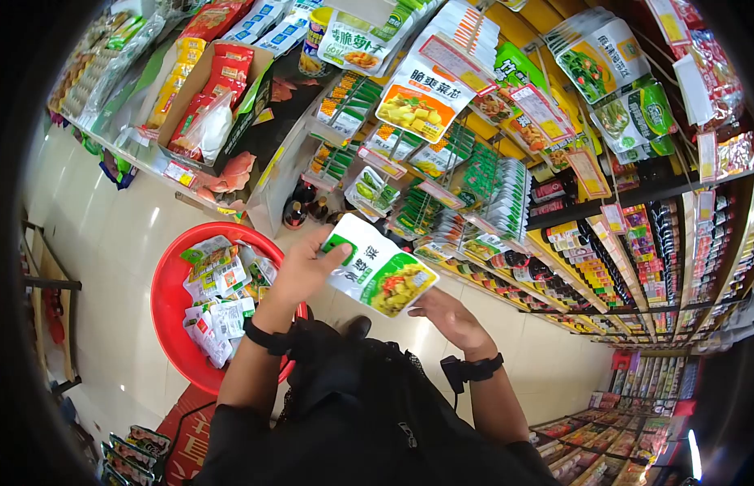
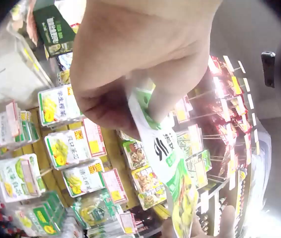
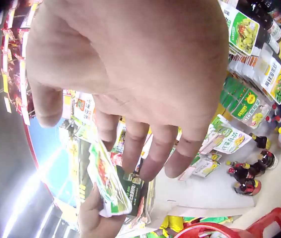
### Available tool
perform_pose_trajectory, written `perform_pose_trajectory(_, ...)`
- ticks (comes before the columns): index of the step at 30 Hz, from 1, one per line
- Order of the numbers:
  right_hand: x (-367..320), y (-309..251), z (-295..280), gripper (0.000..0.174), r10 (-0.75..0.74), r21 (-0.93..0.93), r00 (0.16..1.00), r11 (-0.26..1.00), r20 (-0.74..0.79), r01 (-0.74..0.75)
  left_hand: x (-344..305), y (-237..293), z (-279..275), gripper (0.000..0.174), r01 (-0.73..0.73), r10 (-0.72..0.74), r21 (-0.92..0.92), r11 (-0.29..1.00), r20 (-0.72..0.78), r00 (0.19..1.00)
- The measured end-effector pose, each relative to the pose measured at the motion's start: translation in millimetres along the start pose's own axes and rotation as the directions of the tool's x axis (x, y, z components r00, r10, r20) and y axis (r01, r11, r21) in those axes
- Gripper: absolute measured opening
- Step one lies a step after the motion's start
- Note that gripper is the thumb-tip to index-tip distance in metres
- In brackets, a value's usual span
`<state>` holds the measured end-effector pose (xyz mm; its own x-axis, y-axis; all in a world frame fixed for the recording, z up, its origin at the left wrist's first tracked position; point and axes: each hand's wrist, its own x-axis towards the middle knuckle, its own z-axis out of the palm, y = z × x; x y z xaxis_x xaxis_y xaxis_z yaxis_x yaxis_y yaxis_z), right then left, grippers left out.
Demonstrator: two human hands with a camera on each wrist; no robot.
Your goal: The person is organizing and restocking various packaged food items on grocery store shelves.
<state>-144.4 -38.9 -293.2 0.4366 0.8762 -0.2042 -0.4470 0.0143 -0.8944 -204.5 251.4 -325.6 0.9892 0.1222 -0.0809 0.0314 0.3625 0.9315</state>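
My left hand pinches one end of a white and green pickled-vegetable packet between thumb and fingers. The packet hangs in front of my body, its printed front with a food picture facing up. In the left wrist view, the thumb lies over the green end of the packet. My right hand is close to the packet's other end, and the right wrist view shows that hand with its fingers extended and nothing gripped. Below my left hand stands a red basin with several white and green packets inside.
Ahead is a rack of hanging packets with price tags. Bottles stand on the floor beneath it. A box of red packets sits on the counter at the left. Long shelves of jars run along the right.
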Motion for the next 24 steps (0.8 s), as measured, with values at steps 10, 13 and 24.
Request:
perform_pose_trajectory(10,24.6,6.9,29.8,0.030,0.074,-0.525,0.933,0.810,-0.352,-0.262,-12.0,-10.8,44.6,0.012,-0.055,-0.100,0.495,0.867,0.280,0.955)
perform_pose_trajectory(13,14.4,14.4,19.4,0.026,-0.002,-0.556,0.917,0.795,-0.400,-0.241,-14.6,-11.1,52.4,0.011,-0.035,-0.113,0.495,0.868,0.264,0.958)
perform_pose_trajectory(24,-29.4,8.6,-34.6,0.024,-0.132,-0.482,0.931,0.874,-0.339,-0.052,-5.8,-0.4,100.0,0.009,0.017,-0.188,0.655,0.756,0.192,0.963)
